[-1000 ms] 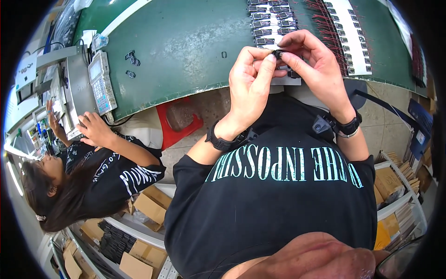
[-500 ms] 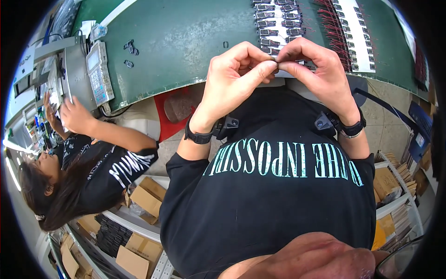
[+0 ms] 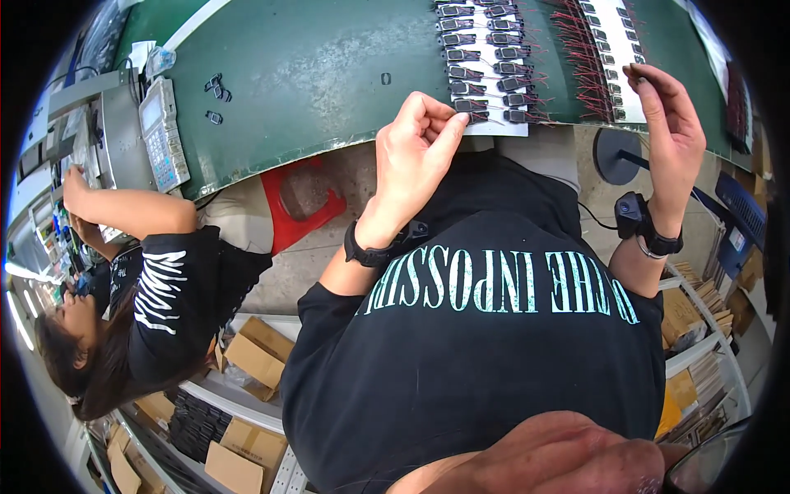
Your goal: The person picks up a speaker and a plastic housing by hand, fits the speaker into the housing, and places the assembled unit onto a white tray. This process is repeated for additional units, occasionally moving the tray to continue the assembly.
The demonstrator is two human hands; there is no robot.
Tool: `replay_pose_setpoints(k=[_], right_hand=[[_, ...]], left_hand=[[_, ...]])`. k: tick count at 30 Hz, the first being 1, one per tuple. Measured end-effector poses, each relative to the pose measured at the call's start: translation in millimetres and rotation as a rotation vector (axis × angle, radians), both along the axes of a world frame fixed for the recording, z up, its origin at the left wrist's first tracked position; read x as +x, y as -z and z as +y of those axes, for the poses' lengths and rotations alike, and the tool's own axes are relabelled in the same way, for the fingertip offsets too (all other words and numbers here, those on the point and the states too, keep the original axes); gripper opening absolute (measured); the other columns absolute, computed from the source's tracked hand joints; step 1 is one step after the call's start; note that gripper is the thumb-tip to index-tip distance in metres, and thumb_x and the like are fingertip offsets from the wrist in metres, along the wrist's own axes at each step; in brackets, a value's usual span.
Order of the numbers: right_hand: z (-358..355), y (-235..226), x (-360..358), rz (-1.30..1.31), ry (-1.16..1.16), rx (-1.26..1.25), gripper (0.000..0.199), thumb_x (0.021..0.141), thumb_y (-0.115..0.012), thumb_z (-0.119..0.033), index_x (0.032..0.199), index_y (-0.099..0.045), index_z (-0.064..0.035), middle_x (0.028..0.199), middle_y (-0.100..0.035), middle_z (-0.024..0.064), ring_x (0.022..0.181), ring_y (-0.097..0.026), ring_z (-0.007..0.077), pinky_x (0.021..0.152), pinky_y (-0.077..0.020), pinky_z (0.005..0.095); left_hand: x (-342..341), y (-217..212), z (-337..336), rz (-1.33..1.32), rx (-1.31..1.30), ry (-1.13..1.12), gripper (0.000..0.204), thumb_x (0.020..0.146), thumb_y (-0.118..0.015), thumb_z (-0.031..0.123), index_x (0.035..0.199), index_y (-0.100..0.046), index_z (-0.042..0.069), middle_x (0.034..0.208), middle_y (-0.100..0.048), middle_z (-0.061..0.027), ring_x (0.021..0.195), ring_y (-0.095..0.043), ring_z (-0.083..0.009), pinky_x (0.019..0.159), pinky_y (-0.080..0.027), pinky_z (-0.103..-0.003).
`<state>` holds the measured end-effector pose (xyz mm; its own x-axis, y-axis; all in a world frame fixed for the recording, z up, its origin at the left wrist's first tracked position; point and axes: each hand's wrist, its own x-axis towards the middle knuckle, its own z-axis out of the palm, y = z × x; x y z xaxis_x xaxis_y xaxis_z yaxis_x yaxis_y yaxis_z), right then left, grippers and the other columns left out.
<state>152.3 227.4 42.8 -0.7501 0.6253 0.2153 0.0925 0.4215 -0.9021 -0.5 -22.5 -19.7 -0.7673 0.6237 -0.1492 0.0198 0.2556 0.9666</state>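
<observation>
My left hand (image 3: 420, 152) is at the table's near edge. Its thumb and forefinger are closed on a small black module (image 3: 476, 117) at the near end of a white strip (image 3: 496, 123). Two columns of similar black modules with thin red wires lie on that strip. Farther right, my right hand (image 3: 676, 123) is raised with thumb and fingertips pinched together, over the near part of a second white strip (image 3: 632, 105). Whatever sits in that pinch is too small to make out. Small dark-framed parts line the second strip, with a dense row of red wires (image 3: 586, 70) along its left side.
The green table (image 3: 304, 82) holds a few loose black parts (image 3: 216, 90) and a small black ring (image 3: 386, 79). A keypad device (image 3: 164, 136) stands at left, near a co-worker's arm (image 3: 136, 204). A red stool (image 3: 304, 206) is below the edge; cardboard boxes (image 3: 257, 354) fill shelves behind.
My hands were together, pinching at one spot, and have parted. The right moved right to the second strip; the left came down at the first strip's near end. The co-worker's arm shifted.
</observation>
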Motion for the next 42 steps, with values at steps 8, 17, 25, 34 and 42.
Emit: replay_pose_setpoints(k=[8, 17, 25, 34, 42], right_hand=[[60, -18, -8, -0.237, 0.048, 0.258, 0.019, 0.1, -0.06, -0.008, 0.113, -0.069, 0.0021, 0.11, -0.07, 0.0027, 0.1, -0.063, 0.0089, 0.088, -0.0484, 0.0223], [130, -4, -64, -0.371, -0.25, 0.696, 0.021, 0.094, -0.065, -0.012, 0.111, -0.07, -0.0007, 0.106, -0.069, 0.0095, 0.096, -0.067, 0.0239, 0.087, -0.0504, 0.0303], [167, 22, -41, -0.492, -0.28, 0.772, 0.017, 0.095, -0.059, -0.002, 0.111, -0.059, 0.0041, 0.105, -0.064, 0.0139, 0.099, -0.063, 0.0264, 0.09, -0.0476, 0.0299], [186, 31, -66, -0.677, -0.437, 0.482, 0.016, 0.095, -0.056, 0.002, 0.111, -0.055, 0.0027, 0.099, -0.059, 0.0111, 0.094, -0.059, 0.0199, 0.088, -0.0463, 0.0282], [177, 21, -60, -0.551, -0.426, 0.452, 0.019, 0.094, -0.058, 0.001, 0.113, -0.055, 0.002, 0.098, -0.057, 0.0096, 0.094, -0.057, 0.0173, 0.089, -0.0457, 0.0269]], left_hand=[[1, 7, -8, 0.248, -0.027, -0.032, 0.011, 0.091, -0.074, 0.009, 0.092, -0.067, 0.001, 0.073, -0.067, -0.0038, 0.063, -0.061, -0.0074, 0.06, -0.05, -0.023], [-16, -3, -35, 0.329, 0.027, -0.255, 0.009, 0.091, -0.074, 0.007, 0.092, -0.068, 0.0, 0.076, -0.068, -0.0046, 0.068, -0.061, -0.0069, 0.062, -0.05, -0.023], [-106, -12, -74, 0.644, -0.211, -0.479, 0.011, 0.091, -0.07, 0.013, 0.092, -0.07, 0.002, 0.082, -0.071, -0.0126, 0.072, -0.07, -0.0237, 0.069, -0.055, -0.034], [-204, 47, -117, 0.911, -0.744, -0.309, 0.069, 0.096, -0.059, 0.046, 0.14, -0.044, -0.005, 0.143, -0.045, -0.0293, 0.134, -0.043, -0.0429, 0.11, -0.037, -0.048], [-187, 36, -100, 0.756, -0.819, -0.15, 0.093, 0.096, -0.051, 0.06, 0.155, -0.021, -0.005, 0.162, -0.015, -0.0303, 0.151, -0.015, -0.0447, 0.122, -0.015, -0.052]])
